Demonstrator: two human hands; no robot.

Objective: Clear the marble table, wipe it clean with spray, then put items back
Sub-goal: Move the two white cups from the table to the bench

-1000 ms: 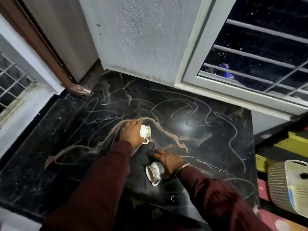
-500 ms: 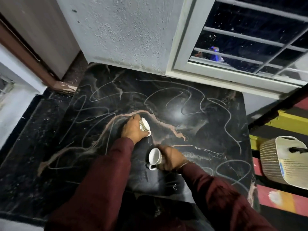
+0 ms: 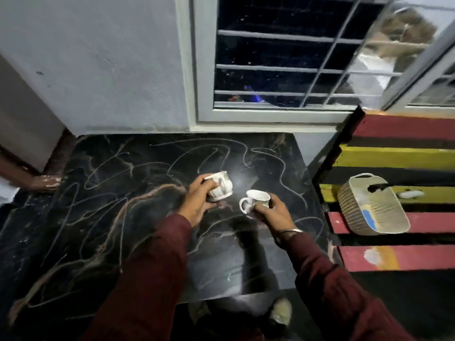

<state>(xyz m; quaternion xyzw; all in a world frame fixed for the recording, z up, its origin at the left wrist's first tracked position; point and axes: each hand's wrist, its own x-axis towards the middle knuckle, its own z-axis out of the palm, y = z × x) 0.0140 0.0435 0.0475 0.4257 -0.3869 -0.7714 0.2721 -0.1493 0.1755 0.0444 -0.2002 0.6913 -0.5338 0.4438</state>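
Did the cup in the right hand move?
Yes. The cup in the right hand has come up off the marble table and toward its right edge.

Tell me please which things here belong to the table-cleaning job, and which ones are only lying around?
Belong to the job:
- marble table
- cup gripped in the left hand
- cup gripped in the right hand

Only lying around:
- ribbed basket on the striped bench to the right
- barred window behind the table
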